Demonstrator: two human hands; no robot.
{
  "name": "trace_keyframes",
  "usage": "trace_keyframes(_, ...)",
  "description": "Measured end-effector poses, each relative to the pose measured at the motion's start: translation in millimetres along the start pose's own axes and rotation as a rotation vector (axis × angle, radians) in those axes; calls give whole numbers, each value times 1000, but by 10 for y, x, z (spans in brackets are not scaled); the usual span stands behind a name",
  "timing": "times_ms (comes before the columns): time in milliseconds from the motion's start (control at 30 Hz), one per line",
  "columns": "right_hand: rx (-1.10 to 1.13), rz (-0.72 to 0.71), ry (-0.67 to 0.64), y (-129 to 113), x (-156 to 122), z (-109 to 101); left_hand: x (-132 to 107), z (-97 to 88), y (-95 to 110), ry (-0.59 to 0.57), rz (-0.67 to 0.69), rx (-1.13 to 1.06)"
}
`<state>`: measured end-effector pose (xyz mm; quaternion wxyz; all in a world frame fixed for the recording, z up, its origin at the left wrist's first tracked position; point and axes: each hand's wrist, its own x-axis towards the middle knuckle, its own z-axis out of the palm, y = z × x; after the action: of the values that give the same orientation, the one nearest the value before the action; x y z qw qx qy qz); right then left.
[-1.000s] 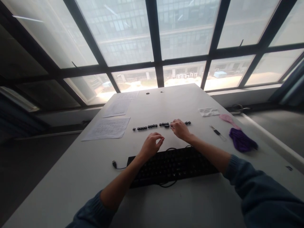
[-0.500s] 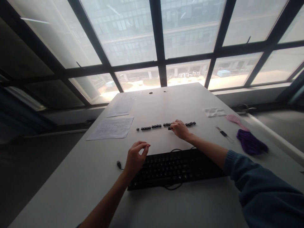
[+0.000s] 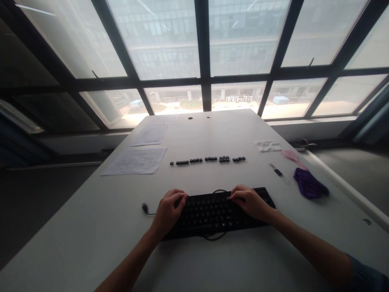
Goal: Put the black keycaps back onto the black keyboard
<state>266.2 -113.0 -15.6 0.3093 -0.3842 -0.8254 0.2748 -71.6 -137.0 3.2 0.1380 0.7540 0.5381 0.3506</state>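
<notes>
A black keyboard (image 3: 209, 217) lies near the front of the white desk, its right part partly covered by my right hand. My left hand (image 3: 170, 209) is at its upper left corner, thumb and index finger pinched together; anything between them is too small to make out. My right hand (image 3: 251, 202) is over the right side of the keyboard, with its fingertips closed at the top rows. What they grip, if anything, is hidden. Beyond the keyboard, loose black keycaps (image 3: 196, 160) form a row of small groups, one group (image 3: 224, 159) being two rows deep.
Sheets of paper (image 3: 136, 161) lie at the left. To the right are a keycap puller (image 3: 278, 172), a purple cloth bundle (image 3: 310, 184), a pink item (image 3: 293, 157) and a white cloth (image 3: 269, 146). A USB plug (image 3: 145, 208) sits left of the keyboard.
My right hand has come back from the keycap row to the keyboard, leaving the two-row group uncovered. My left hand has lowered slightly at the keyboard's corner, still pinched. The view has shifted a little.
</notes>
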Motion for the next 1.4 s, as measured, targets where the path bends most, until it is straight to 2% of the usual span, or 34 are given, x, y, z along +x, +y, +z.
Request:
trace_keyframes(133,-70,-40,-33,-31,32,-2,-2,18,4,-7,-8,-4)
trace_keyframes(300,-227,-96,-100,-180,43,-113,-9,27,19,-2,1,7)
trace_keyframes(467,-349,-96,-114,-275,19,-164,31,26,75,-18,24,20)
trace_keyframes(567,-332,-97,-151,-246,3,-203,178,27,160,-92,63,34)
trace_keyframes(633,-301,-120,-188,-164,50,-257,380,79,230,-150,100,40)
trace_keyframes(733,-308,-104,-130,67,290,-353,834,302,315,-189,147,35)
trace_keyframes(833,-478,27,50,360,697,-406,1341,688,352,-183,203,92)
trace_keyframes(967,-638,90,72,653,1159,-370,1792,1209,345,-169,246,268)
trace_keyframes(1033,-661,82,66,738,1270,-330,1880,1382,321,-161,244,296)
trace_keyframes(1133,-684,58,42,825,1326,-281,1899,1516,263,-144,237,324)
trace_keyframes(1400,-661,-13,-22,986,1342,-221,1835,1569,153,-142,210,317)
